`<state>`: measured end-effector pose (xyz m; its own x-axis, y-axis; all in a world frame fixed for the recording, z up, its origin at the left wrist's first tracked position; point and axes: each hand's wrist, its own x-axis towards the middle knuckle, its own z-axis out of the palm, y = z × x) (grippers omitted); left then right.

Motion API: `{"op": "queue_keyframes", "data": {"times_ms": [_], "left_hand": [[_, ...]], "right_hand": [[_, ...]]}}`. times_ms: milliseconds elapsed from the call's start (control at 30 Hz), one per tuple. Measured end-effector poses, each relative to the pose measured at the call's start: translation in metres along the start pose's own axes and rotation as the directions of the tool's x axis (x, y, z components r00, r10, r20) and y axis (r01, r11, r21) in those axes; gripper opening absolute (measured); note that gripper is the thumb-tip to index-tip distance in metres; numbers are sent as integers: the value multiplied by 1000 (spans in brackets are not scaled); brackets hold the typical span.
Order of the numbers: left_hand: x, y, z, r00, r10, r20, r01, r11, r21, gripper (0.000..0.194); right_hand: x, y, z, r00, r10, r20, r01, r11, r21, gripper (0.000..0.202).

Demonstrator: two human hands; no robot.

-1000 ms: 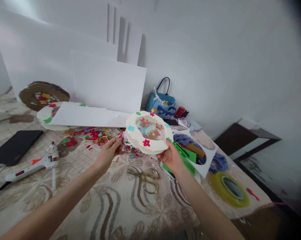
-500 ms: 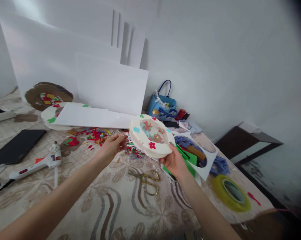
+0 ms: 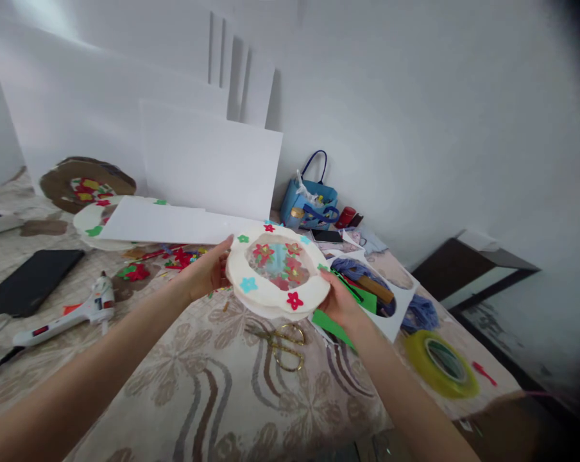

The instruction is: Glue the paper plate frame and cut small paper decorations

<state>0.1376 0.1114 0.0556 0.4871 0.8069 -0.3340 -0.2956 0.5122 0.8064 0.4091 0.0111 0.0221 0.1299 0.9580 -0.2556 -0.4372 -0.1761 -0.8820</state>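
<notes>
A round white scalloped craft frame (image 3: 251, 285) is held up over the table between my two hands. Red, blue and green flower cutouts dot its rim, and red flowers show in its clear centre. My left hand (image 3: 208, 268) grips the left edge, its fingers partly hidden behind the frame. At the right edge, my right hand (image 3: 339, 300) has its thumb near the rim and the other fingers underneath. Gold-handled scissors (image 3: 285, 346) lie on the patterned cloth just below the frame.
To the left are a glue gun (image 3: 73, 314) and a black tablet-like slab (image 3: 30, 282). White boards (image 3: 208, 160) lean on the wall. A blue bag (image 3: 309, 202) stands at the back. Yellow tape (image 3: 441, 364) lies right, near the table edge, beside a white cutout sheet (image 3: 403, 308).
My left hand has closed on the frame's left edge. The frame has shifted left and slightly down, and turned so that its face and clear centre show more fully.
</notes>
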Motion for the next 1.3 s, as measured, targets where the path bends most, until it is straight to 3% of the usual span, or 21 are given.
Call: {"op": "queue_keyframes", "data": {"times_ms": [67, 133, 233, 300, 367, 433, 500, 533, 567, 767, 967, 1133, 1300], "left_hand": [[-1, 0, -1, 1000, -20, 11, 20, 999, 43, 18], [-1, -2, -3, 1000, -20, 6, 20, 999, 44, 17], [2, -6, -8, 1000, 10, -22, -9, 1000, 8, 13], [5, -8, -12, 998, 32, -55, -33, 999, -18, 9], [7, -9, -15, 995, 46, -88, -50, 998, -40, 5], [8, -10, -14, 992, 54, -113, -61, 996, -61, 3], [7, -12, -12, 990, 64, -125, -74, 994, -84, 3], [7, -13, -10, 989, 70, -128, -82, 992, -96, 4], [6, -14, -8, 989, 75, -129, -89, 990, -106, 5], [-2, -12, -1, 988, 93, -127, -109, 986, -124, 5], [-3, -9, -1, 989, 78, -126, -93, 988, -121, 6], [-4, -12, 5, 992, 62, -109, -76, 989, -126, 9], [-6, -15, 10, 997, 52, -56, -58, 991, -121, 11]], "right_hand": [[3, -3, 1, 1000, 8, -1, -8, 1000, -3, 26], [3, -3, 2, 998, -10, 55, 12, 999, -30, 42], [-3, 9, -1, 983, -75, 170, 129, 935, -330, 65], [-11, 24, -4, 969, -97, 226, 218, 762, -610, 61], [-22, 40, -5, 955, -79, 287, 277, 589, -759, 43], [-32, 53, -3, 935, -37, 353, 345, 330, -879, 37], [-37, 60, 2, 923, 27, 383, 383, 23, -924, 34], [-38, 61, 5, 921, 59, 386, 390, -76, -918, 31], [-38, 61, 8, 919, 87, 385, 394, -115, -912, 28], [-40, 50, 10, 888, 166, 429, 446, -84, -891, 18], [-56, 28, 6, 865, 178, 468, 441, 172, -881, 15], [-68, 12, 20, 839, 184, 511, 510, 61, -858, 30], [-70, 6, 38, 829, 177, 531, 545, -35, -838, 26]]}}
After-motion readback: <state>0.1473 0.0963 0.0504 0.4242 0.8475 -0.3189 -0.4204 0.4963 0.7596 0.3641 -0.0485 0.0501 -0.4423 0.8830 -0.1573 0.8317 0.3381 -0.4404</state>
